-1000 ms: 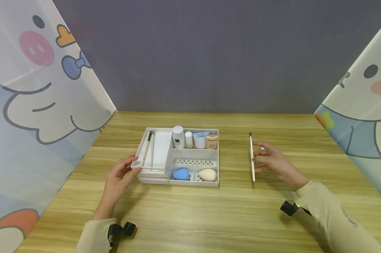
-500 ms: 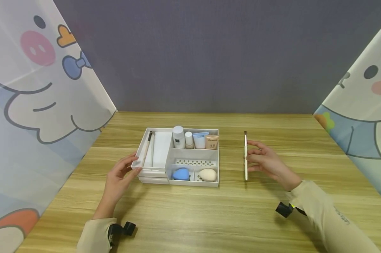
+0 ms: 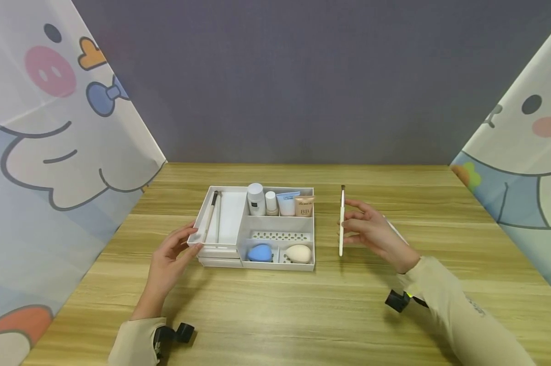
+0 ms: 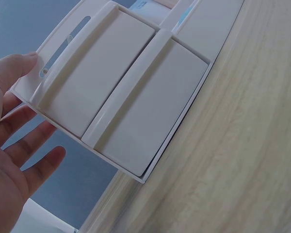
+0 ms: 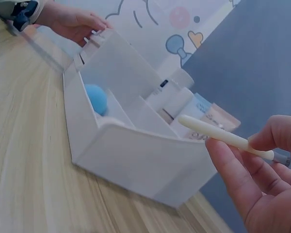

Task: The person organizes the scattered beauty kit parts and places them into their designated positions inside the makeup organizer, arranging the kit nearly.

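A white makeup organizer (image 3: 280, 221) stands on the wooden table. My left hand (image 3: 171, 256) holds its front left corner, thumb at the top front edge and fingers along the side. To the right of the organizer, my right hand (image 3: 371, 231) pinches a white-handled makeup brush (image 3: 341, 223), dark bristles pointing away from me. In the right wrist view the brush handle (image 5: 213, 133) lies between thumb and fingers. Two brushes (image 3: 211, 216) lie in the organizer's top left tray. A blue makeup sponge (image 3: 260, 253) and a cream makeup sponge (image 3: 299, 253) sit in the front compartments.
A white bottle (image 3: 256, 200), a smaller bottle (image 3: 271, 203), a blue-white tube (image 3: 288, 203) and a beige tube (image 3: 305, 206) stand in the back compartment. A slim white stick (image 3: 396, 230) shows partly behind my right hand. Two drawers (image 4: 99, 70) face front below the tray.
My right hand has moved left with the brush, closer to the organizer, and the slim white stick behind it has come into view. My left hand keeps its place on the corner.
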`<state>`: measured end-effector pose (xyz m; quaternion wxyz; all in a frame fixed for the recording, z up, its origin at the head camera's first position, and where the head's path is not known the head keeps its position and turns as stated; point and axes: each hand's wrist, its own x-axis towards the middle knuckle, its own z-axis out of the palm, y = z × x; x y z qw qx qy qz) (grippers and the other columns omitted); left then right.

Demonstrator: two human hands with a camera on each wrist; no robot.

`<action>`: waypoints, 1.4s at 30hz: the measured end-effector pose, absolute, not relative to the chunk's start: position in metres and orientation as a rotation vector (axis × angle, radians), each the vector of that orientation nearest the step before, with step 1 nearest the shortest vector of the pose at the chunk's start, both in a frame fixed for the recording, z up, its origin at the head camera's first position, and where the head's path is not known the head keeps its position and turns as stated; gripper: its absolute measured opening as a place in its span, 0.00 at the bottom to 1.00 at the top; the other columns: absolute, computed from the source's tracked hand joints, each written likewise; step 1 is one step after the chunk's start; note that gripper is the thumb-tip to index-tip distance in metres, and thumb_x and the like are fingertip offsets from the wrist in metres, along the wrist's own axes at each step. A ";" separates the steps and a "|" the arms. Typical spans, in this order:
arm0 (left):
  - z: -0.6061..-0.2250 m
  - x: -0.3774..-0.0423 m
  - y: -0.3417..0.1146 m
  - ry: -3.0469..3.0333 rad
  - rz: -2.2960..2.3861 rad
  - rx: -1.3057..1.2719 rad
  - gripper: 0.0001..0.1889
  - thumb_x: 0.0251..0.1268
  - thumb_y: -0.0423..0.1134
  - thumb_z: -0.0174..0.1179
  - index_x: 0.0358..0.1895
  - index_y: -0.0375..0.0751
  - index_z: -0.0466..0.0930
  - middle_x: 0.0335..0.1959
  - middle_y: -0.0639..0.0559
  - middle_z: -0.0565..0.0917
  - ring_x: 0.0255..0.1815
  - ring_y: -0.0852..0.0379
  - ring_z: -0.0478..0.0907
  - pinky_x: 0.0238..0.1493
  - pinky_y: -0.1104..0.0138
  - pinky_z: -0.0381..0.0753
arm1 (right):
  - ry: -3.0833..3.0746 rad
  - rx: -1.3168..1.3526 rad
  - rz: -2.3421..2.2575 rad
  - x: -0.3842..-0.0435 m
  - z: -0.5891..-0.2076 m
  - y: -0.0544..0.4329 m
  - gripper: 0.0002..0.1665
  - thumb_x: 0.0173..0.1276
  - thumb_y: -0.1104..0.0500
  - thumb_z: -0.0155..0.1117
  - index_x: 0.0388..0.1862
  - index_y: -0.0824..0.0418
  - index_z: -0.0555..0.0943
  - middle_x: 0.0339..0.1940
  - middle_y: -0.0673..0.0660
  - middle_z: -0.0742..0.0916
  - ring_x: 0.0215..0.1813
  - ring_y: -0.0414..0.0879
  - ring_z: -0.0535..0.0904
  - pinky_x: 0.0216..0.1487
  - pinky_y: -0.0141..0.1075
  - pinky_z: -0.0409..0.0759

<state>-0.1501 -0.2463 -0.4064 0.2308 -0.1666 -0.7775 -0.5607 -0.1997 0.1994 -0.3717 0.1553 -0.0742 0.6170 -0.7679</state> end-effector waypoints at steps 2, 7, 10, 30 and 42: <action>-0.406 -0.150 -0.246 -2.135 -1.545 -0.459 0.19 0.55 0.13 0.62 0.52 0.23 0.79 0.60 0.40 0.78 0.53 0.67 0.78 0.50 0.79 0.78 | 1.764 -0.216 -2.209 -0.201 -0.371 0.194 0.41 0.68 0.77 0.53 0.76 0.66 0.50 0.39 0.54 0.81 0.36 0.44 0.82 0.34 0.37 0.87; -0.407 -0.150 -0.247 -2.129 -1.550 -0.463 0.19 0.55 0.12 0.62 0.52 0.22 0.79 0.60 0.39 0.78 0.53 0.67 0.78 0.50 0.79 0.78 | 1.753 -0.218 -2.213 -0.203 -0.368 0.183 0.43 0.68 0.76 0.53 0.78 0.66 0.48 0.39 0.54 0.81 0.35 0.43 0.82 0.33 0.36 0.87; -0.407 -0.150 -0.247 -2.124 -1.552 -0.471 0.19 0.54 0.12 0.62 0.52 0.22 0.79 0.60 0.40 0.79 0.53 0.67 0.78 0.51 0.78 0.78 | 1.739 -0.220 -2.215 -0.204 -0.366 0.176 0.44 0.68 0.76 0.53 0.79 0.66 0.47 0.38 0.53 0.81 0.35 0.43 0.81 0.33 0.36 0.87; -0.407 -0.150 -0.247 -2.140 -1.539 -0.464 0.19 0.54 0.12 0.62 0.52 0.23 0.79 0.60 0.45 0.79 0.54 0.67 0.78 0.51 0.79 0.78 | 1.705 -0.355 -2.248 -0.206 -0.355 0.138 0.41 0.66 0.77 0.52 0.77 0.69 0.52 0.40 0.54 0.82 0.35 0.43 0.82 0.33 0.37 0.87; -0.406 -0.149 -0.246 -2.119 -1.549 -0.468 0.20 0.54 0.11 0.62 0.51 0.22 0.79 0.59 0.53 0.80 0.53 0.67 0.79 0.50 0.79 0.78 | 1.670 -0.397 -2.247 -0.206 -0.346 0.110 0.41 0.67 0.76 0.52 0.77 0.68 0.52 0.37 0.52 0.82 0.33 0.43 0.82 0.31 0.36 0.87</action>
